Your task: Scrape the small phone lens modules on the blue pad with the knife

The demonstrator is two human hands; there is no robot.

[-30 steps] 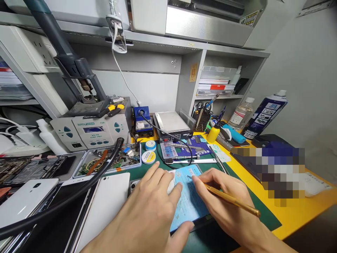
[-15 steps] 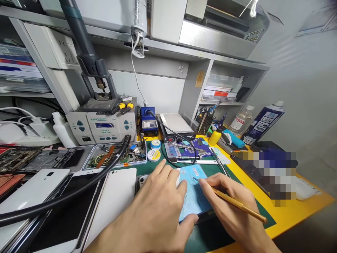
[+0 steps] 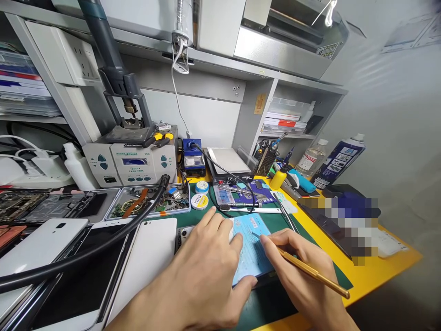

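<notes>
A flat, dark-edged slab with a light blue, printed face (image 3: 253,250) lies on the green mat (image 3: 257,315). My left hand (image 3: 203,262) reaches across its left part, fingers bent over the top and thumb at the near edge, holding it down. Pinched in my right hand (image 3: 299,264) is a slim gold-handled craft knife (image 3: 313,272), its thin dark tip against the blue face. The handle slants down to the right. Left of my left hand shows the corner of a metal-coloured device with a camera lens (image 3: 184,232); the hand hides the rest.
Several phones, among them a white one (image 3: 146,257), lie at the left under a thick black hose (image 3: 103,250). Behind are a parts tray (image 3: 117,214), a hot-air station (image 3: 134,165), small round tins (image 3: 200,201), tweezers (image 3: 285,211) and a yellow bottle (image 3: 276,179).
The whole view has shifted slightly, so the surroundings sit a little further left and higher. Both hands and the knife keep nearly the same position on the blue-faced slab.
</notes>
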